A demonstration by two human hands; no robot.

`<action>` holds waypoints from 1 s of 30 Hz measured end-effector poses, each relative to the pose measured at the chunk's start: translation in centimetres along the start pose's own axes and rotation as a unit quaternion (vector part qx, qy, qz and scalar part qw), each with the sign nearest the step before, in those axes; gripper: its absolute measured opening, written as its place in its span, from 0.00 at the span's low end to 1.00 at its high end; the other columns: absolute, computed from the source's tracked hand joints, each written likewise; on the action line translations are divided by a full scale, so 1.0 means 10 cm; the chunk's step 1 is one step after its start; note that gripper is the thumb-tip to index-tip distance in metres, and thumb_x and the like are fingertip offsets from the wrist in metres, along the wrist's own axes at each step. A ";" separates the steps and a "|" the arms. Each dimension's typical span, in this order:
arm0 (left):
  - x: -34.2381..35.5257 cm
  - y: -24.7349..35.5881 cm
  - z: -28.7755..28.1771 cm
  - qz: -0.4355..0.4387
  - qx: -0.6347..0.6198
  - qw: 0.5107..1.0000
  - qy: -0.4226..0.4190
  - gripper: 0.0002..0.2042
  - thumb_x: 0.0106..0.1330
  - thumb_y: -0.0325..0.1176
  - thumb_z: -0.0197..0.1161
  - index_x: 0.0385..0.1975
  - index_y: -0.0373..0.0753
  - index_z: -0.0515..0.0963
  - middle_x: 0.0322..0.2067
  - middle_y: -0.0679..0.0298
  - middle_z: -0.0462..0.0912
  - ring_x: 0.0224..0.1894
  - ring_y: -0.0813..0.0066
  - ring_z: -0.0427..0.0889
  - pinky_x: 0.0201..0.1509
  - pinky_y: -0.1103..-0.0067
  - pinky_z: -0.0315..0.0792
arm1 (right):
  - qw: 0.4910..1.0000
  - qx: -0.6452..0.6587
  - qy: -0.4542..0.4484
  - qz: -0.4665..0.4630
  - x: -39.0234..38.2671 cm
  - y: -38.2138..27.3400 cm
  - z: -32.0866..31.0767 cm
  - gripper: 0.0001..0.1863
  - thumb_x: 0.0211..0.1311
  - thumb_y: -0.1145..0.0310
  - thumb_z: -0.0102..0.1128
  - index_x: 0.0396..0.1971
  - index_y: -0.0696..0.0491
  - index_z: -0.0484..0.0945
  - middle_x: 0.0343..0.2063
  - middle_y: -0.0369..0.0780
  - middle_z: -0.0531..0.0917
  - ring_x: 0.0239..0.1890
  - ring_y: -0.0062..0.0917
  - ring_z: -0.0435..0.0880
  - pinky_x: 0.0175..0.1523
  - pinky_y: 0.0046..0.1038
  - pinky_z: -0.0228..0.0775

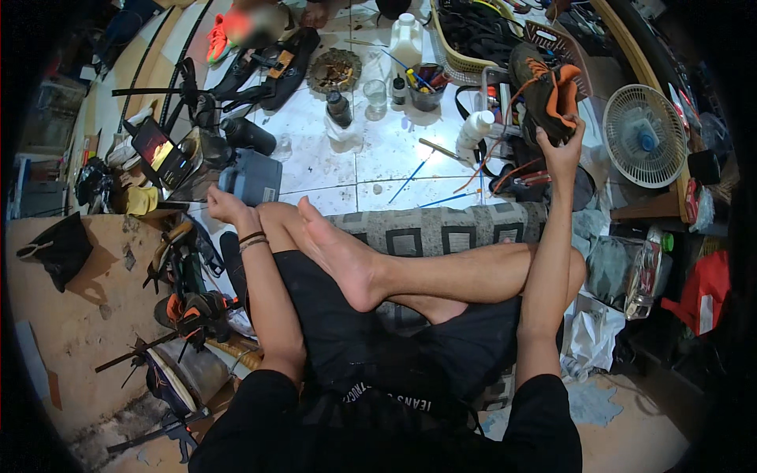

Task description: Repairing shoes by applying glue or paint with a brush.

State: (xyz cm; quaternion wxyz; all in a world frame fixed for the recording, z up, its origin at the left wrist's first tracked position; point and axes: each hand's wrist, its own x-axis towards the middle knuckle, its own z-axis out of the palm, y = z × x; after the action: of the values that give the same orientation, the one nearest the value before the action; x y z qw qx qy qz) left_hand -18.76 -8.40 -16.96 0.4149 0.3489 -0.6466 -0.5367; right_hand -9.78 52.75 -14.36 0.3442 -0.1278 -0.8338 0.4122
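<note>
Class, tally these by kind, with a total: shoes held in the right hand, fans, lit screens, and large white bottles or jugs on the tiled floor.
Shoe in right hand: 1
Fan: 1
Lit screen: 1
Large white containers (jug, bottle): 2
Total: 5

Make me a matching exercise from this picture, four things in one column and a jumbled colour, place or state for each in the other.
Things:
1. Orange-lined shoe
2. Fan
3. Phone
4. Drinking glass

Descriptions:
A. Screen lit
B. Clear, see-through
C. Held in the right hand
D. White round grille, blue centre

Pairs: 1-C, 2-D, 3-A, 4-B
</note>
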 end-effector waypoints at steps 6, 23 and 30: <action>0.04 -0.07 -0.02 0.113 0.012 0.993 0.032 0.12 0.68 0.36 0.59 0.32 0.30 0.76 0.29 0.58 0.78 0.32 0.67 0.72 0.41 0.71 0.69 | 0.997 -0.018 0.077 0.024 -0.04 -0.03 0.11 0.35 0.45 0.63 0.76 0.51 0.56 0.67 0.46 0.46 0.77 0.51 0.38 0.77 0.59 0.35 0.67; 0.00 -0.13 -0.03 0.215 0.069 0.974 0.017 0.12 0.70 0.35 0.58 0.36 0.30 0.78 0.33 0.48 0.82 0.36 0.53 0.81 0.44 0.64 0.73 | 0.842 0.432 0.321 0.038 -1.36 -0.88 -1.36 0.35 0.57 0.62 0.70 0.62 0.55 0.65 0.54 0.42 0.76 0.57 0.33 0.76 0.64 0.35 0.67; -0.24 0.08 -0.24 0.318 0.024 0.946 -0.053 0.15 0.73 0.37 0.55 0.33 0.29 0.77 0.29 0.51 0.79 0.33 0.59 0.78 0.45 0.71 0.73 | 0.691 0.638 0.315 0.125 -2.60 -0.47 -1.59 0.36 0.66 0.39 0.51 0.69 0.43 0.63 0.69 0.39 0.65 0.67 0.38 0.68 0.69 0.45 0.64</action>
State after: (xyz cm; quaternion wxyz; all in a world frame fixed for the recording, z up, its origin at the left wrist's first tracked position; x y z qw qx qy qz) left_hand -15.55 -7.10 -16.36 0.5209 0.1060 -0.7574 -0.3792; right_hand 20.38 46.39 -16.18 0.5311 -0.1029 -0.1891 0.8195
